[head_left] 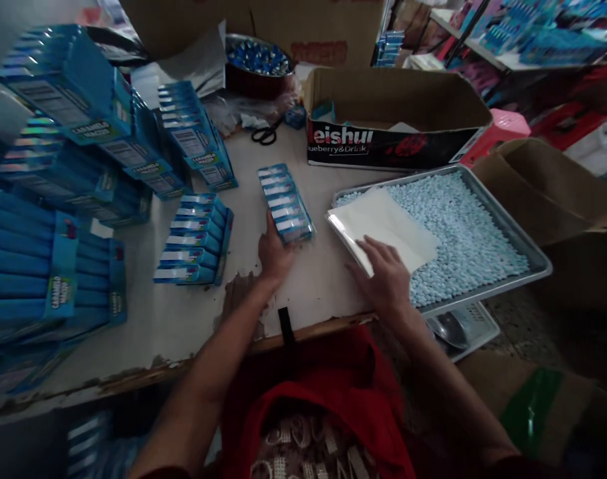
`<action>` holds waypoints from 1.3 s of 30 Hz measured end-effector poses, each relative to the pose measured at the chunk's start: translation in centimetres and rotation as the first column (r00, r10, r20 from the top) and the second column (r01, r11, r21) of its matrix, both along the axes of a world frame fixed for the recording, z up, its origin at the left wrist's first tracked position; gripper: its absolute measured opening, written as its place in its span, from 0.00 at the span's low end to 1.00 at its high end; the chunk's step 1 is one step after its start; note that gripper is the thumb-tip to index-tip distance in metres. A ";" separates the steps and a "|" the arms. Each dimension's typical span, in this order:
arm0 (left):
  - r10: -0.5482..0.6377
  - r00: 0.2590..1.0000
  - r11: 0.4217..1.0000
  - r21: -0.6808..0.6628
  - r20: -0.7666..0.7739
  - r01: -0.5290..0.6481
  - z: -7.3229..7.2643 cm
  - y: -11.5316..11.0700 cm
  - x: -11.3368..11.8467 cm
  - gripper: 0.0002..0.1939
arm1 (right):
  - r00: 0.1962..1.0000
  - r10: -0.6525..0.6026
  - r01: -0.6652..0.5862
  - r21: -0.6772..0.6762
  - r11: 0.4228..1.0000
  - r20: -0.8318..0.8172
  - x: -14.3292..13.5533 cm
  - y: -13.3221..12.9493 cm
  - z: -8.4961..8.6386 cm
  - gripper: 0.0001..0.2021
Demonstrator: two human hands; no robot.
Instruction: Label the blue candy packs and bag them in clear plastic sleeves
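Note:
My left hand (276, 251) grips the near end of a small blue box (286, 203) filled with a row of blue packs with white ends. The box rests on or just above the table; I cannot tell which. My right hand (387, 271) lies with fingers apart on the near edge of a stack of cream-coloured, shiny sheets or bags (390, 226). That stack lies over the left part of a metal tray (487, 291) spread with small pale blue pieces (475, 233). Left of my left hand stands another filled blue box (196, 239).
Stacked blue boxes (58, 266) marked "Caramelo Macizo" fill the table's left side. Black scissors (264, 136) lie at the back, near a dark red bowl (256, 81) of blue-and-silver wrapped pieces. An open black-printed carton (393, 146) stands behind the tray. The worn table edge (323, 327) is close to me.

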State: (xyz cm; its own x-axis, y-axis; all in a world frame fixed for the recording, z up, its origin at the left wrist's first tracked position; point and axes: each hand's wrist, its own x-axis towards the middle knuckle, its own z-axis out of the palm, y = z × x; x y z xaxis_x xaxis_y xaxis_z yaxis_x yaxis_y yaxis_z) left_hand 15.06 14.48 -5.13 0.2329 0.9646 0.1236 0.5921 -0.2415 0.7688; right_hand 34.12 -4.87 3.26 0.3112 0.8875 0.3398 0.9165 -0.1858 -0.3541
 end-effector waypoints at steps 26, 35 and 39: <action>-0.080 0.891 0.995 0.018 -0.447 0.099 8.5 9.2 3.1 0.59 | 0.979 -0.050 0.152 -0.542 0.826 0.198 4.1 1.2 0.8 0.18; 0.369 0.926 0.926 -0.054 -0.075 -0.373 6.4 -2.9 -22.5 0.75 | 0.925 -0.218 0.089 -0.382 0.920 -0.311 8.6 3.6 0.0 0.27; 0.527 0.848 0.848 -0.079 0.045 -0.523 2.9 -4.0 -18.3 0.80 | 0.749 -0.186 0.083 -0.188 0.979 -0.637 9.1 3.6 0.2 0.35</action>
